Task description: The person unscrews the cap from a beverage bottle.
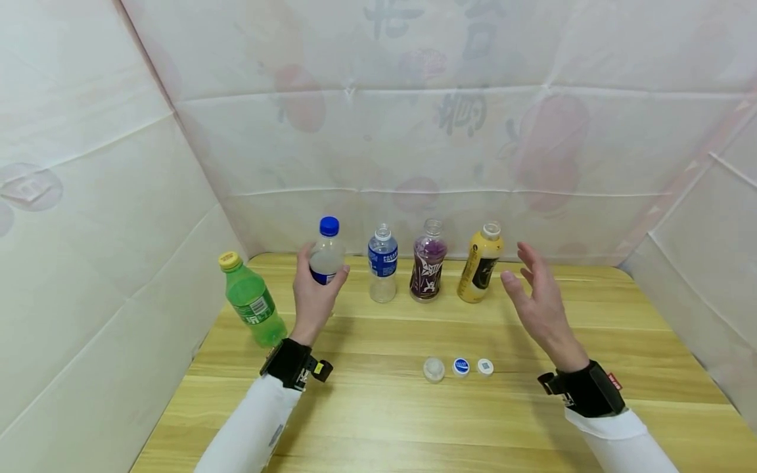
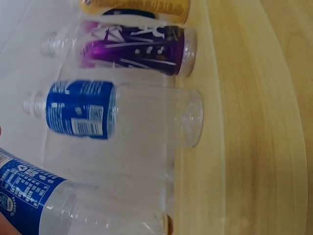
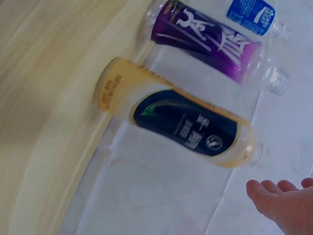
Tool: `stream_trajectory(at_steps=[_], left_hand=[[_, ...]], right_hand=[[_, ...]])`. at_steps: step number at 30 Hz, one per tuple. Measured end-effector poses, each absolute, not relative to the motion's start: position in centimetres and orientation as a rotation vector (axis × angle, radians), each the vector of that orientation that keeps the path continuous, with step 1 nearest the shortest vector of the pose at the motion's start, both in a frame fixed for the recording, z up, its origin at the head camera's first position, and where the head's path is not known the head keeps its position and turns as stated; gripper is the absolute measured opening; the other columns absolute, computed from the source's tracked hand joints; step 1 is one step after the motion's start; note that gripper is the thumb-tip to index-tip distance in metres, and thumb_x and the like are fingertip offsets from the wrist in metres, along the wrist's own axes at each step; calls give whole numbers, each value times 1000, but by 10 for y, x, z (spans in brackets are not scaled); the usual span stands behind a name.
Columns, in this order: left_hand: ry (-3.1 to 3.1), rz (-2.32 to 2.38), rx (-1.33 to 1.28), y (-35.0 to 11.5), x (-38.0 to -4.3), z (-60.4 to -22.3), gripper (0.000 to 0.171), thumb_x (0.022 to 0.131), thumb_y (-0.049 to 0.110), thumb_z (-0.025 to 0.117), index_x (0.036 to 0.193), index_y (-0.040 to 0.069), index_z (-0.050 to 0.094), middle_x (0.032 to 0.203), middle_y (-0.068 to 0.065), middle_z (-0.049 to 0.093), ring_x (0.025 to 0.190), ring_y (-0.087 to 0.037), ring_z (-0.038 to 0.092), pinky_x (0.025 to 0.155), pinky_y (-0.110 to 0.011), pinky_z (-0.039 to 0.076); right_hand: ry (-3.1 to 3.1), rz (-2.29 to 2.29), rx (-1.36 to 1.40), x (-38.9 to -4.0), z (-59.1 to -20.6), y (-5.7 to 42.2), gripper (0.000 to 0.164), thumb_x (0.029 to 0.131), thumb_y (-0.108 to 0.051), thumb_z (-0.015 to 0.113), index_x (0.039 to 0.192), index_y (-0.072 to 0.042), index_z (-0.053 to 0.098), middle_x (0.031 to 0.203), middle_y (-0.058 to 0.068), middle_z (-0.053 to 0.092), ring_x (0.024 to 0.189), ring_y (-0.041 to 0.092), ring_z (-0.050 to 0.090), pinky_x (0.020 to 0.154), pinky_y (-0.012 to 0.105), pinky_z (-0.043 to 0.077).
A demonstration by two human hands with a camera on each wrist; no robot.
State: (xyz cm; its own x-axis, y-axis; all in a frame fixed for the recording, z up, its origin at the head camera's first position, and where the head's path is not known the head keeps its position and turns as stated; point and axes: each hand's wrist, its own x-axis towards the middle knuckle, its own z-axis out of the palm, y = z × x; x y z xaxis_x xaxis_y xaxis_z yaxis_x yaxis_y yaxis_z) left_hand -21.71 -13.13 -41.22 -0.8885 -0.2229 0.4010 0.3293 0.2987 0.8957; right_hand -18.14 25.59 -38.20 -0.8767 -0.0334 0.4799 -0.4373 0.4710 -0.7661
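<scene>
My left hand (image 1: 315,289) grips a clear plastic bottle (image 1: 328,248) with a blue cap (image 1: 329,226) and a blue label. In the left wrist view that bottle (image 2: 29,196) leans a little; I cannot tell whether its base touches the table. Fingers spread and holding nothing, my right hand (image 1: 539,303) hovers to the right of a yellow bottle (image 1: 481,263). This bottle, a purple-labelled bottle (image 1: 428,266) and a blue-labelled clear bottle (image 1: 383,263) stand upright in a row without caps.
A green bottle (image 1: 254,302) with a yellow cap stands to the left of my left forearm. Three loose caps lie nearer me: a clear one (image 1: 434,369), a blue-and-white one (image 1: 461,366) and a white one (image 1: 485,366). Pale cloth walls (image 1: 378,144) enclose the wooden table (image 1: 367,407).
</scene>
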Motion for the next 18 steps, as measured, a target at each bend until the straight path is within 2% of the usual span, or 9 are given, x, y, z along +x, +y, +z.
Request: stream_trajectory(at_steps=[2, 7, 14, 18], left_hand=[[-2137, -1576, -156, -127, -215, -412, 75, 90, 19, 81, 151, 8, 40, 133, -22, 57, 115, -38, 59, 91, -53, 52], [-2180, -1423, -294, -115, -210, -410, 75, 86, 17, 85, 148, 3, 44, 132, -24, 59, 110, -41, 62, 84, -55, 56], [-2228, -1206, -422, -101, -205, -410, 78, 82, 20, 88, 146, 1, 48, 132, -26, 59, 108, -41, 63, 79, -55, 58], [-2270, -1098, -498, -94, -202, -412, 79, 80, 22, 90, 145, 3, 49, 127, -24, 61, 105, -39, 64, 77, -52, 59]], right_hand=[[-2315, 1385, 412, -181, -381, 251, 66, 105, -18, 57, 161, -2, 27, 165, 21, 29, 149, 42, 30, 118, 63, 28], [-2301, 1384, 454, -177, -378, 241, 63, 104, -14, 57, 160, -2, 30, 163, 22, 31, 149, 41, 31, 118, 61, 28], [-2291, 1380, 509, -174, -375, 230, 62, 104, -12, 55, 160, -3, 31, 163, 21, 32, 149, 40, 31, 119, 61, 28], [-2307, 1376, 524, -174, -376, 224, 62, 105, -14, 55, 161, -5, 31, 164, 19, 33, 150, 37, 31, 122, 50, 28]])
